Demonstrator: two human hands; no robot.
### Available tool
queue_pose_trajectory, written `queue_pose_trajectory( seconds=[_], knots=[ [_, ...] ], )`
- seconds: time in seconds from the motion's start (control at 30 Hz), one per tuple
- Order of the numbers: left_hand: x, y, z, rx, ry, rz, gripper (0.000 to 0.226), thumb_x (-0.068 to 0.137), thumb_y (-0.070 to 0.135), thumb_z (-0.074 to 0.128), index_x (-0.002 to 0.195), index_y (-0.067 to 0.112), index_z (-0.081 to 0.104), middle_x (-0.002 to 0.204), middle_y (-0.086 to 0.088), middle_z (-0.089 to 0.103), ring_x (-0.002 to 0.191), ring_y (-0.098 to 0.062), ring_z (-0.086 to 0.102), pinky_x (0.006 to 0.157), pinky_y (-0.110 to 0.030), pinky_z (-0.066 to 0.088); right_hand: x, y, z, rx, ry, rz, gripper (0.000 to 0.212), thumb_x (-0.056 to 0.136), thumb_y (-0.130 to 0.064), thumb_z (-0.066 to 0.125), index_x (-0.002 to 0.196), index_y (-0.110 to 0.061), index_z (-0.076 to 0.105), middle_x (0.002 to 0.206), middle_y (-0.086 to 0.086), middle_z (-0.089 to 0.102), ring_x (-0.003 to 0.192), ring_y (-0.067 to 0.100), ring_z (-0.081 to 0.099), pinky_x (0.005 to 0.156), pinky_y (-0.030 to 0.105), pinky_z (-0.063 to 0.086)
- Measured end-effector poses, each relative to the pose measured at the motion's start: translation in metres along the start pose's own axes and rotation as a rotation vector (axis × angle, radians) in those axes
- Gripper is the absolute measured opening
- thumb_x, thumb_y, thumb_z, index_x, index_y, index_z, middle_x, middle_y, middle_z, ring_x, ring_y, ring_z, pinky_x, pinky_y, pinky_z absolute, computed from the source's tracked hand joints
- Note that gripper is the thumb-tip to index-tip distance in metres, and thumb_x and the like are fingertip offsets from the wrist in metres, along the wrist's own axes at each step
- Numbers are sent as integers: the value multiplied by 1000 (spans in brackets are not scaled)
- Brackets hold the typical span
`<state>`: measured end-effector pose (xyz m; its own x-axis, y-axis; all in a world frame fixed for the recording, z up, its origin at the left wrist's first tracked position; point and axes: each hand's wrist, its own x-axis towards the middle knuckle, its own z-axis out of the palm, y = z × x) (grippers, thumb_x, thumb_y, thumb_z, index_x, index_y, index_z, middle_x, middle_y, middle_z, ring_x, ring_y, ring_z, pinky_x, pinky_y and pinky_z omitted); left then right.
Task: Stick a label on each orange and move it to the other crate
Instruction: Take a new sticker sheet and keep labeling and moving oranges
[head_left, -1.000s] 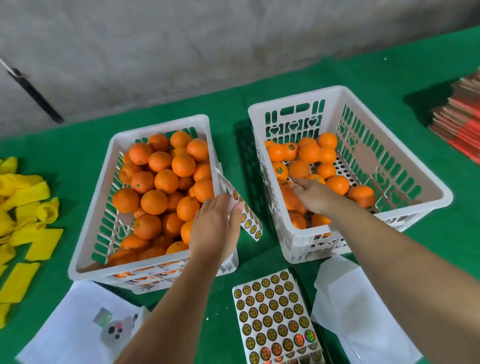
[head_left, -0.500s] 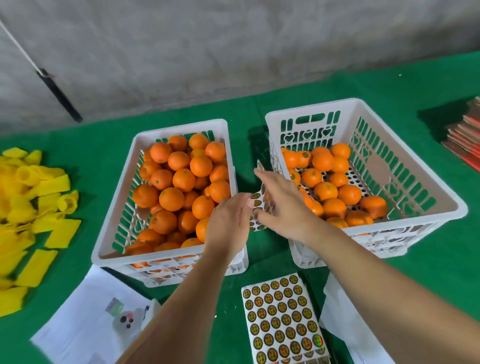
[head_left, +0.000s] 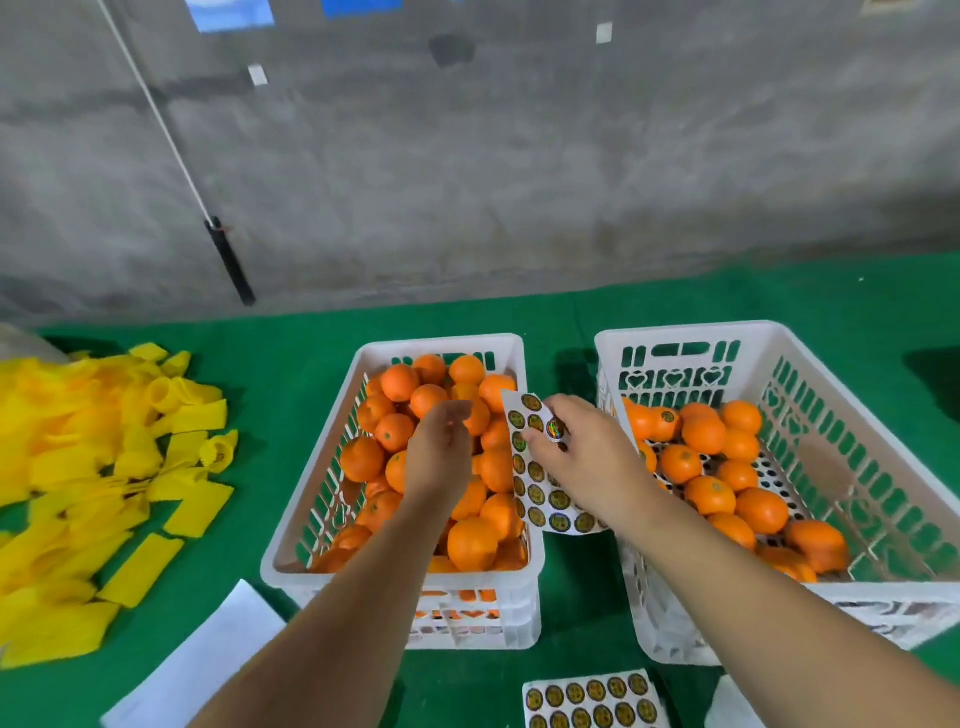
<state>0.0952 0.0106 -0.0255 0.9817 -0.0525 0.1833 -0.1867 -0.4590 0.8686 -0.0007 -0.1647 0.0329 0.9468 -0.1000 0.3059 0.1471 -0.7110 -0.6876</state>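
Right hand (head_left: 587, 457) pinches a shiny round label (head_left: 554, 429) at the glossy sticker sheet (head_left: 540, 483) leaning on the left slotted white plastic crate (head_left: 374, 519). Left hand (head_left: 441, 447), fingers loosely curled, hovers over its dimpled oranges (head_left: 470, 543). Labelled oranges (head_left: 701, 436) lie in the right crate (head_left: 883, 467) on the green felt worktop (head_left: 280, 415).
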Motion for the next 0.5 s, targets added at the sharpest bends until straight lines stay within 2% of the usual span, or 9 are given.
queue_pose_trajectory(
  seconds=[0.1,0.17,0.27,0.4,0.5],
  knots=[
    [30,5,-1,221,-113,73,36,108,18,48,140,32,59,142,4,62,113,-13,63,77,-22,51,21,-11,1,32,12,6,20,102,-33,62,115,-19,68,99,-3,67,89,13,65,77,34,56],
    [48,10,4,417,-214,115,45,106,20,53,150,30,52,152,-2,55,127,-23,59,92,-34,56,34,-16,3,46,21,26,20,102,-34,62,115,-20,69,102,-4,71,90,12,68,77,37,59],
    [70,13,13,678,-335,115,58,106,20,57,160,30,39,165,-2,40,146,-32,44,110,-45,48,52,-21,5,49,14,70,19,102,-37,61,111,-21,67,104,-4,72,90,11,70,76,40,61],
    [94,-4,25,998,-524,110,84,104,15,61,168,29,10,176,-7,7,156,-42,26,115,-54,45,73,-22,3,57,8,93,17,102,-36,62,104,-19,65,103,-6,74,86,6,71,73,35,63],
    [100,-25,34,1119,-594,54,95,102,15,66,168,30,-2,176,-8,-2,157,-46,22,111,-53,48,85,-21,0,100,3,113,17,102,-34,62,101,-18,65,98,-8,75,83,4,71,74,36,63]
  ],
)
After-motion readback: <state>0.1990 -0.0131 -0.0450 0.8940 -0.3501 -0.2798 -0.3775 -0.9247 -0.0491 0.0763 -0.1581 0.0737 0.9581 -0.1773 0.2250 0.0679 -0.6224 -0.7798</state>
